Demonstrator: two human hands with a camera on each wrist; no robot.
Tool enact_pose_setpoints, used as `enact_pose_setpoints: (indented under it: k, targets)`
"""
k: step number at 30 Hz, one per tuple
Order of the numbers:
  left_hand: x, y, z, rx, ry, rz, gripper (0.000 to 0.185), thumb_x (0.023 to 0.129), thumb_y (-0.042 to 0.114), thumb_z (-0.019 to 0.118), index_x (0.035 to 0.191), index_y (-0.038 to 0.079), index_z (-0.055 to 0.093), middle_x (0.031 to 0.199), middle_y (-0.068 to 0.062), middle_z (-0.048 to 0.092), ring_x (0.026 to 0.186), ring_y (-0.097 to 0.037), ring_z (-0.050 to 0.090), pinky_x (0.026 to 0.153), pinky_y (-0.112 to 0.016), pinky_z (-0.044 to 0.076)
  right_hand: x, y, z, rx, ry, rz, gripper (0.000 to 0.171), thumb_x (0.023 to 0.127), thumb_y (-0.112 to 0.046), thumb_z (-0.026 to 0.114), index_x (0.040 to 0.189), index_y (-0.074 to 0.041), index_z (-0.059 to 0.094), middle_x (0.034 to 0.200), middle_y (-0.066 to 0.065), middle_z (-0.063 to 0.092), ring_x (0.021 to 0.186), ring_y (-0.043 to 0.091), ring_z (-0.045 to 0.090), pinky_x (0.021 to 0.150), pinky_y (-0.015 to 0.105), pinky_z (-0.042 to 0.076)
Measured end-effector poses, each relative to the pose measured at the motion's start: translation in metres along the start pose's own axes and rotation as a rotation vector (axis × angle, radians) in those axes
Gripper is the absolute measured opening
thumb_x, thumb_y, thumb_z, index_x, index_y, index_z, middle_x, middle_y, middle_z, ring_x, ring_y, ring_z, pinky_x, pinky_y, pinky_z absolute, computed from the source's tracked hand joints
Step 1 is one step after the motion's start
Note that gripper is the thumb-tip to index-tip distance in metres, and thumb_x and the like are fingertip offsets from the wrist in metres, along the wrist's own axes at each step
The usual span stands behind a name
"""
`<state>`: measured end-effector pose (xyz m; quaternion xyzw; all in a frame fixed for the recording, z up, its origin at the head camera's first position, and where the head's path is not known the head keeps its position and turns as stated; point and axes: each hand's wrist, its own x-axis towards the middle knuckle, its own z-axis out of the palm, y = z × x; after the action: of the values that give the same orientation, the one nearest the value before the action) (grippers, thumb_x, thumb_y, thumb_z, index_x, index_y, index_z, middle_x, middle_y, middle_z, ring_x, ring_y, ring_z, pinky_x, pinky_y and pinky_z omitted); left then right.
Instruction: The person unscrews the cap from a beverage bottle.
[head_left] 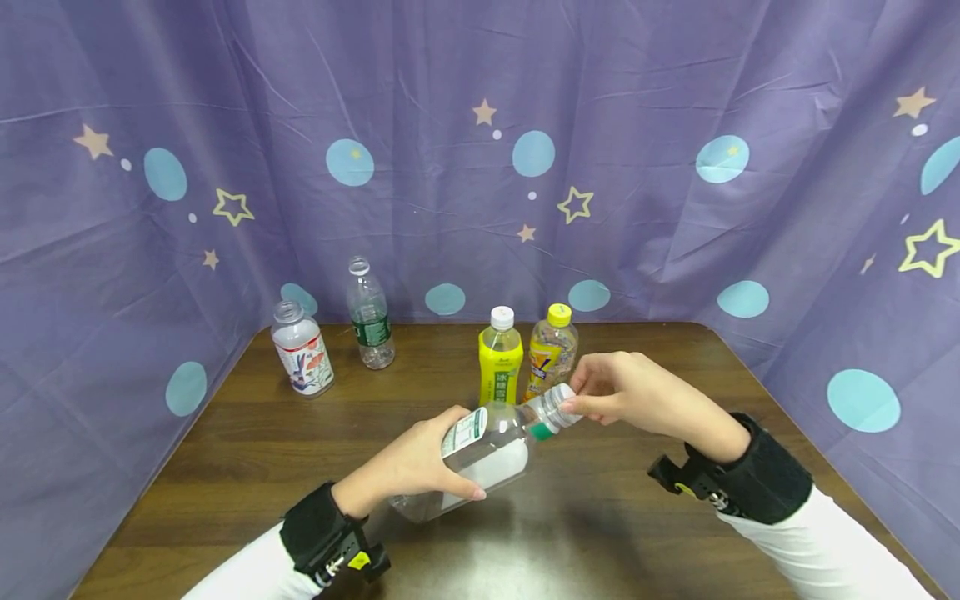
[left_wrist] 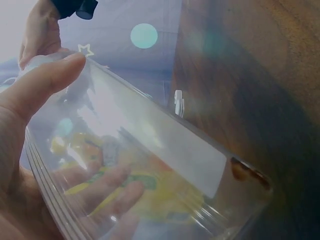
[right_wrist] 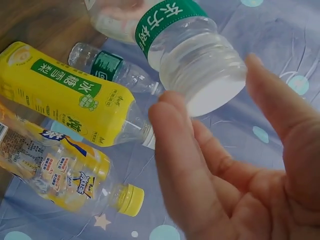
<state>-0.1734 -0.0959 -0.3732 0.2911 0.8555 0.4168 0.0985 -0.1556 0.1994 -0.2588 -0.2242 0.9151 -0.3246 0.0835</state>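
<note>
Left hand: the left hand (head_left: 420, 467) wraps its fingers and thumb round the lower body of the clear bottle (head_left: 487, 454), holding it tilted above the table (head_left: 225, 450), neck up and away from the person.
Right hand: the right hand (head_left: 626, 392) is at the bottle's white cap (right_wrist: 215, 95); fingers half open around the cap, and whether they pinch it I cannot tell.
Clear bottle: between both hands, near the table's front edge.
Behind the clear bottle: a yellow-labelled bottle (head_left: 501, 357) and a yellow-capped bottle (head_left: 551, 350), standing side by side.
Far left of the clear bottle: two uncapped bottles, one with a white label (head_left: 302, 348), one with a green label (head_left: 369, 315), by the purple curtain (head_left: 637, 125).
</note>
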Motion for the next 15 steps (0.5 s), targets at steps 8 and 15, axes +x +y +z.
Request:
enact_pose_setpoints:
  k: [8,15]
  targets:
    - [0.0004,-0.0014,-0.0002,0.003,0.002,0.007,0.080,0.059,0.039,0.090,0.125,0.018,0.051,0.108,0.004,0.063,0.094,-0.012,0.059,0.080,-0.030,0.049,-0.0007,0.0024,-0.0018,-0.065,0.068,-0.211,0.037,0.077,-0.025,0.081,0.107,-0.010,0.066,0.091,-0.003,0.071,0.082,0.009,0.067,0.073,0.027,0.053]
    - [0.0009,-0.0053,-0.0046,-0.015,0.004,0.008,0.081,0.059,0.038,0.090,0.126,0.016,0.050,0.111,0.002,0.063,0.096,-0.013,0.059,0.081,-0.032,0.049,0.0044,0.0095,0.0059,-0.012,0.141,-0.321,0.041,0.071,-0.004,0.083,0.109,-0.010,0.068,0.101,0.001,0.071,0.092,0.009,0.066,0.078,0.029,0.056]
